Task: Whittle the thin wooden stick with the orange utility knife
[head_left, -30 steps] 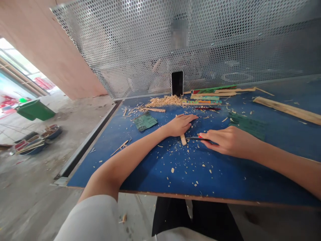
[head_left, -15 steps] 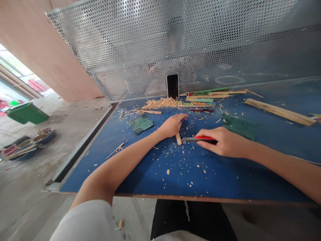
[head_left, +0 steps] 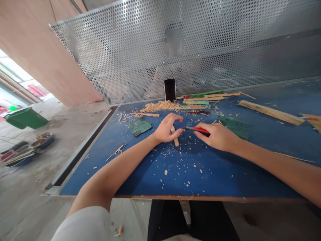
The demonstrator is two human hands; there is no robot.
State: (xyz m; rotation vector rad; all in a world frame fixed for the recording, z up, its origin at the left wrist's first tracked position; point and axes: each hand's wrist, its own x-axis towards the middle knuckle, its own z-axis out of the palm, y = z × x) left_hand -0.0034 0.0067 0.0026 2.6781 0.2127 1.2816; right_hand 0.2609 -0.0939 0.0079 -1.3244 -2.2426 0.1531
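A short pale wood strip (head_left: 176, 142) lies on the blue tabletop, partly hidden by my left hand (head_left: 167, 129). The thumb and fingers of that hand are spread apart around the strip; whether they touch it I cannot tell. My right hand (head_left: 217, 135) is closed around a red and black utility knife (head_left: 202, 131), its blade pointing left toward my left hand, above the strip's right side. Small wood chips (head_left: 166, 172) are scattered around and in front of the strip.
A phone (head_left: 170, 89) leans on the perforated metal panel (head_left: 140, 50) behind a heap of shavings (head_left: 157, 106). Green sandpaper sheets (head_left: 140, 126) lie on both sides. Painted strips (head_left: 195, 106) and a longer wood piece (head_left: 271, 112) rest at the back and right.
My left hand has loosened, its thumb now stretched out away from the fingers. The knife has lifted from the strip's near end and moved farther from me. The view has shifted slightly.
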